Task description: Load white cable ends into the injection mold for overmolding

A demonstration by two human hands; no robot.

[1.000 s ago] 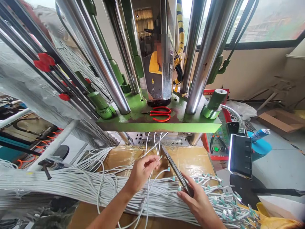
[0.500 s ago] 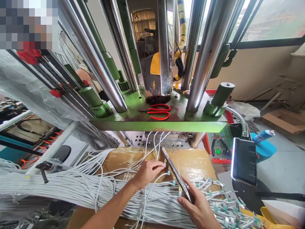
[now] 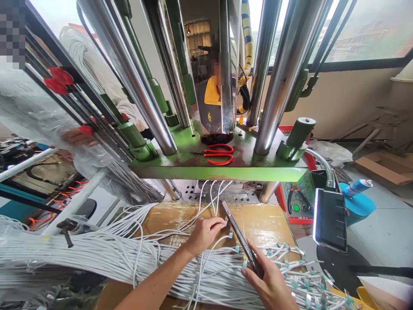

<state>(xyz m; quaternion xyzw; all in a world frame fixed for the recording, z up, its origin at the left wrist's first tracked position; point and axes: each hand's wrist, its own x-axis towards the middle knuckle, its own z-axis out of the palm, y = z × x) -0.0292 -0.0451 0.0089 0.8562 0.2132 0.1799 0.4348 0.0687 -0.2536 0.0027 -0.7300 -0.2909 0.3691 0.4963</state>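
Observation:
My right hand (image 3: 269, 280) is wrapped around the lower end of a long, narrow metal bar (image 3: 238, 234), which slants up and away to the left. Along the bar's left edge sit several small greenish cable connectors (image 3: 237, 249) on white cables. My left hand (image 3: 206, 234) is closed in a pinch at the bar's upper part, thumb and forefinger on a white cable's connector (image 3: 225, 224). Beneath both hands spreads a thick bundle of white cables (image 3: 174, 267), lying over brown cardboard (image 3: 264, 219).
Ahead stands a green press (image 3: 193, 172) with steel columns. Red-handled scissors (image 3: 219, 154) lie on its plate. Several white cables run into the tooling below. To the right are a work lamp (image 3: 331, 219), pliers (image 3: 298, 200) and a spray can (image 3: 358, 186). Another person's hand (image 3: 77, 137) shows at left.
My view has shifted slightly, so the press appears a little further right. Both hands keep their holds at the bar. The other person's hand at left has moved lower.

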